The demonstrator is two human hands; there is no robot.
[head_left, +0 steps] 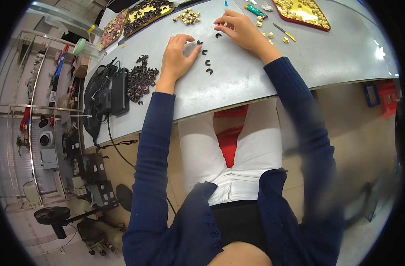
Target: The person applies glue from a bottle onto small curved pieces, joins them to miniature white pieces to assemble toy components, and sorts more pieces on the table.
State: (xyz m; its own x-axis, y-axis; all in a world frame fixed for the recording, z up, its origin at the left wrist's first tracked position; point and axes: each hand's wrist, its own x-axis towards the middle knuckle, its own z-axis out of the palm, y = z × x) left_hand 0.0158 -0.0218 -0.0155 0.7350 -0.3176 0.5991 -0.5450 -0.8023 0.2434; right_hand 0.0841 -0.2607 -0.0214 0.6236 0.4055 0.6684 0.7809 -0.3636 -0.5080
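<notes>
Several small black C-shaped pieces lie in a loose row on the grey metal table. At the far end of the row is my left hand, its thumb and index finger apart beside one black piece. I cannot tell whether the fingertips touch that piece. My right hand is to the right, fingers bent and pinched together above another black piece. A slim blue-tipped thing shows just beyond its knuckles. What the right fingers hold is hidden.
Left are a heap of dark pieces and a black box with cables. Farther off are a tray of dark pieces, cream pieces and a green tube. A yellow-handled knife and red-rimmed tray lie right.
</notes>
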